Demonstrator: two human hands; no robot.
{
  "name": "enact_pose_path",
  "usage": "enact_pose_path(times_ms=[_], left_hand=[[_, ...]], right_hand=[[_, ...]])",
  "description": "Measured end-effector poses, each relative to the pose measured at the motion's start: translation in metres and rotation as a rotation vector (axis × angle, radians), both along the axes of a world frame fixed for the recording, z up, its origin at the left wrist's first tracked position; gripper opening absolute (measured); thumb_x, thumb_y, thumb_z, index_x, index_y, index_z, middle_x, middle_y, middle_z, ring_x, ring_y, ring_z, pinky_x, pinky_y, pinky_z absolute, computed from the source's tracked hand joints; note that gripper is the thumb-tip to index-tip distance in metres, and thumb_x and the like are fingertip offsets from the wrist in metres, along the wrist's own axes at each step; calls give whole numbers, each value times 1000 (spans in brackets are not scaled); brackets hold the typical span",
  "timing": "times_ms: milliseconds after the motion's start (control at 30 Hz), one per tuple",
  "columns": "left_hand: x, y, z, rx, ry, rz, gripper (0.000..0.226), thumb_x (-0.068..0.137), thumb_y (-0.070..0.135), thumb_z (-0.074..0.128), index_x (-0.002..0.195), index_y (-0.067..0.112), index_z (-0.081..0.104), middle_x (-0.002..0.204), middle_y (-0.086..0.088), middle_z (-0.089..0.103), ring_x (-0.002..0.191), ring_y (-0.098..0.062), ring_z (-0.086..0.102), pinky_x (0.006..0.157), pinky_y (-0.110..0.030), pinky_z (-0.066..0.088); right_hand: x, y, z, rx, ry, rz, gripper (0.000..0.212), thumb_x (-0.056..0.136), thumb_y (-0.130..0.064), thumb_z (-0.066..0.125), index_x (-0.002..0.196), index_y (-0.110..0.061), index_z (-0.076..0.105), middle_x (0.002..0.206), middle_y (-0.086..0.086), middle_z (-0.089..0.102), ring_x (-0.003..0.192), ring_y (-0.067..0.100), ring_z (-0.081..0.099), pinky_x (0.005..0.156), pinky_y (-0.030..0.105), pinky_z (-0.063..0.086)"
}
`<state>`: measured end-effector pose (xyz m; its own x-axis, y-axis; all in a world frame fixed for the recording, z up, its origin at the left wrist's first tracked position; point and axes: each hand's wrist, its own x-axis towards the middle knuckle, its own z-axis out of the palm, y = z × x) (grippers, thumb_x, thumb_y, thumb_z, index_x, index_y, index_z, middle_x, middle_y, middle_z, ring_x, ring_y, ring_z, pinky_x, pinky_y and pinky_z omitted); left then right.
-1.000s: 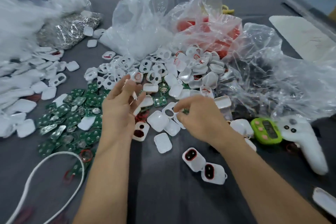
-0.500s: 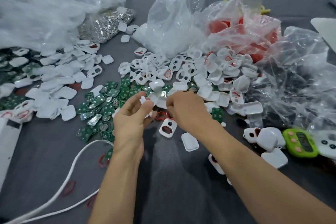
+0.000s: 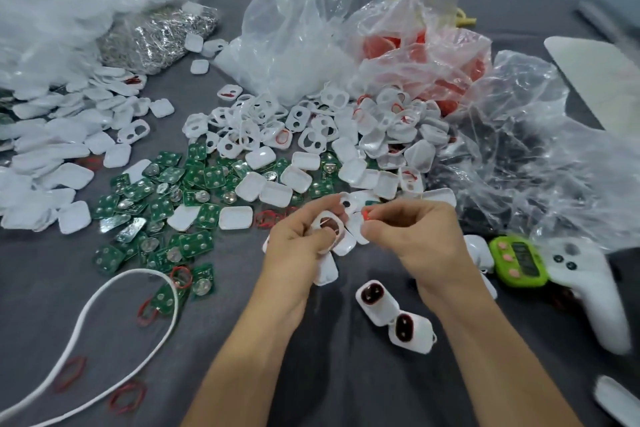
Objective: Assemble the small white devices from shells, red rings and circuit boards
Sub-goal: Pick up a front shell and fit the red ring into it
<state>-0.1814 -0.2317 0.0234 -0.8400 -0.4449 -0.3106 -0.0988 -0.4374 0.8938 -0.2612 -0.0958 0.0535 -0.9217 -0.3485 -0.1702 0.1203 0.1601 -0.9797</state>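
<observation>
Just left of the lime-green plastic timer (image 3: 517, 262), above the grey cloth-covered bench (image 3: 346, 378), the left hand (image 3: 298, 248) holds a small white plastic shell with oval openings (image 3: 328, 217). Its fingers (image 3: 323, 236) are curled round the shell's edges, and the open face tilts toward the right hand (image 3: 420, 239). The right hand's fingers are narrowed to a pinch on a thin red rubber ring (image 3: 367, 216), of which only a small bit shows, just beside the shell's far rim. The shell looks very light, stiff and rather slick, with thin walls that would probably flex or crack if squeezed hard, so the outer edges are the place to grip, leaving the opening clear. The ring seems soft and stretchy, likely to twist or spring away; a fingertip pinch at one spot should do, then it can be pressed round into its seat. Farther left of the timer lies the heap of small green square circuit boards (image 3: 194, 177), and nearer than the timer, to its left, stand two finished white devices (image 3: 375, 302).
</observation>
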Motion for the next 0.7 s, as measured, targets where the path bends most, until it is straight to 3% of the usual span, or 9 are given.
enact_pose_path(times_ms=[133,200,267,333,400,467,567,700], left_hand=[[-1,14,3,160,18,-51,57,89,-22,43,125,13,71,120,-10,75,112,-21,70,102,-34,52],[-2,20,5,75,9,-62,61,91,-22,46,136,16,62,121,-11,75,105,-22,68,96,-38,48],[-1,24,4,-33,-13,-44,61,92,-20,50,138,19,58,113,-16,77,93,-28,62,88,-44,45],[-1,27,3,-99,-36,-2,51,92,-16,57,129,19,63,100,-20,77,84,-28,59,83,-44,50],[0,31,3,-147,-50,35,39,91,-13,63,111,19,72,88,-16,79,75,-24,63,75,-35,56],[2,34,4,-183,-45,37,35,90,-12,66,102,19,76,84,-9,80,68,-14,67,65,-24,57],[3,37,6,-154,-27,37,34,91,-10,67,105,20,76,89,-6,81,75,-12,71,71,-21,58],[3,40,9,-90,-6,32,35,93,-9,65,106,22,75,96,-7,81,89,-15,75,81,-25,60]], right_hand=[[5,9,-3,87,70,8,22,67,-5,91,75,-22,80,75,0,78,72,15,75,69,27,61],[9,12,-4,101,78,-45,31,65,-10,94,87,-28,80,79,-5,79,77,12,76,72,29,62],[13,14,-6,112,129,-102,35,65,-15,95,91,-33,80,79,-11,78,76,7,75,70,21,60],[18,15,-6,126,192,-112,29,67,-16,94,81,-39,81,76,-17,77,72,3,74,67,16,57],[21,16,-7,133,213,-85,34,72,-15,91,75,-46,78,74,-20,76,72,1,74,66,13,56],[22,17,-7,145,223,-63,32,76,-12,88,78,-42,80,76,-21,76,74,-2,74,68,11,55],[23,18,-6,211,296,-98,18,80,-13,85,82,-31,83,75,-25,75,73,-7,71,68,9,53],[26,16,-5,248,350,-125,16,82,-15,84,82,-30,83,73,-29,73,71,-8,69,64,5,48]])
